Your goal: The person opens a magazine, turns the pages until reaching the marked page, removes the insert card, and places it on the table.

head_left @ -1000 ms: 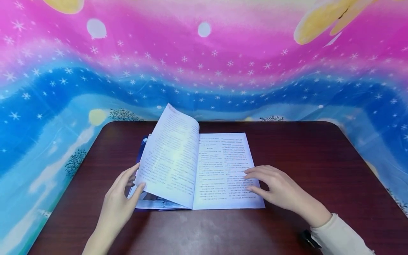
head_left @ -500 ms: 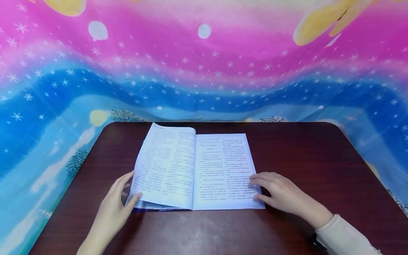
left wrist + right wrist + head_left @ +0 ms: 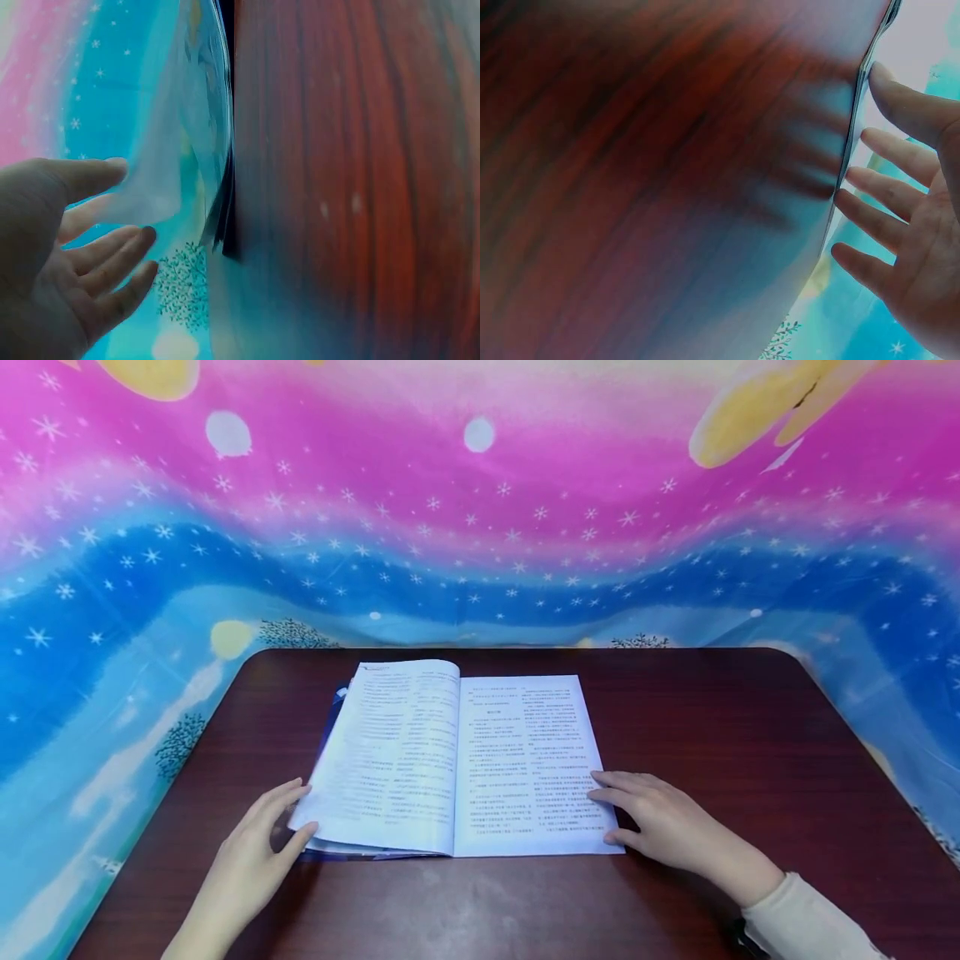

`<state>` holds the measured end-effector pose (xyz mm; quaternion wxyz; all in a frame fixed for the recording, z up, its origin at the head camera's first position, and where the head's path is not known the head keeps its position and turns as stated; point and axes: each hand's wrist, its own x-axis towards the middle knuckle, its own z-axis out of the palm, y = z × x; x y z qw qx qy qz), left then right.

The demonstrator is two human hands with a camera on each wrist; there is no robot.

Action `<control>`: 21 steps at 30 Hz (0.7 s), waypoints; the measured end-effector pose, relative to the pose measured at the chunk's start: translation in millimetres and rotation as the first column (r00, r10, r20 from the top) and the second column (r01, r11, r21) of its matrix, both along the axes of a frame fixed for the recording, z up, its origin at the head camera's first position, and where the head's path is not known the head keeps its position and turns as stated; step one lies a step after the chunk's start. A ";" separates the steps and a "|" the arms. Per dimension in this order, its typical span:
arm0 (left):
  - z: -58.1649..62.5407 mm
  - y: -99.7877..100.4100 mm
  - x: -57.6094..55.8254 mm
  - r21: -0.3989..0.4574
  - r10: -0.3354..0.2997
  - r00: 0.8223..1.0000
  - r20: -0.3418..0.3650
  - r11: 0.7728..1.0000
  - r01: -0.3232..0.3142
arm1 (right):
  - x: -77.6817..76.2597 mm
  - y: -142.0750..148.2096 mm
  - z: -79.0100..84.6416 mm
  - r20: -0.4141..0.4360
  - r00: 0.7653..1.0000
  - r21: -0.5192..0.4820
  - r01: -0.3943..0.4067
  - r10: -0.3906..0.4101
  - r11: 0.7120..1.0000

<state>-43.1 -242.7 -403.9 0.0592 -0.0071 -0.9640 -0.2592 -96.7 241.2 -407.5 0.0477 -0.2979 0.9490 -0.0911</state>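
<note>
Fingers (image 3: 129,291) of left hand (image 3: 251,845) at page (image 3: 382,760) | head: back (image 3: 242,857) | left wrist: palm (image 3: 49,311)

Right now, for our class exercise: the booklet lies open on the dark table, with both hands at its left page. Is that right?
Not quite: only the left hand is at the left page; the right hand is at the right page, as the head view shows. The booklet does lie open on the dark table.
</note>
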 end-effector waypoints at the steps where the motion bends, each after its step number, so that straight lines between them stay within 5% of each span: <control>1: -1.1 -1.8 -0.8 -0.004 -0.010 1.000 0.015 1.000 0.010 | 0.3 0.0 -0.3 0.002 1.000 0.000 0.001 -0.001 1.000; 7: -3.0 -7.2 -3.0 -0.009 -0.066 0.994 0.083 0.998 0.067 | 1.0 -0.5 -1.2 0.020 1.000 -0.005 0.011 -0.011 1.000; 14: -4.6 -5.5 -7.4 -0.023 -0.204 0.979 0.024 0.978 0.205 | 1.3 0.0 0.1 0.036 0.999 -0.015 0.014 -0.013 1.000; 21: -4.7 2.6 -18.5 -0.074 -0.249 0.967 0.060 0.964 0.254 | 1.6 -2.4 3.6 0.028 0.999 -0.007 0.023 -0.023 1.000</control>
